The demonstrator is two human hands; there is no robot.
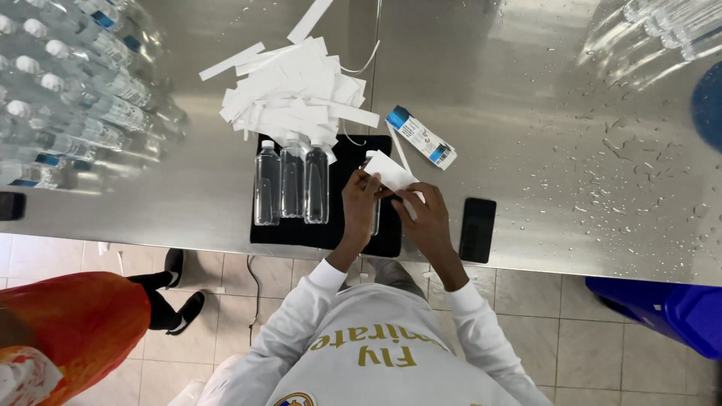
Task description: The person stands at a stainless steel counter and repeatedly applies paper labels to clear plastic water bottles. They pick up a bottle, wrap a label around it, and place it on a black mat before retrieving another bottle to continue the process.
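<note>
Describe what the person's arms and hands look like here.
Both arms wear long white sleeves with snug cuffs at the wrists, part of a white top with gold lettering on the chest. The left hand and right hand are bare: no gloves, rings or watch visible.

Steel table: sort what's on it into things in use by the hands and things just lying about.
In use:
left hand and right hand, both on a white paper strip
bottle under the hands
three clear bottles
black mat
heap of paper strips

Lying about:
black phone
blue and white label
bottles at far left
water drops
</note>
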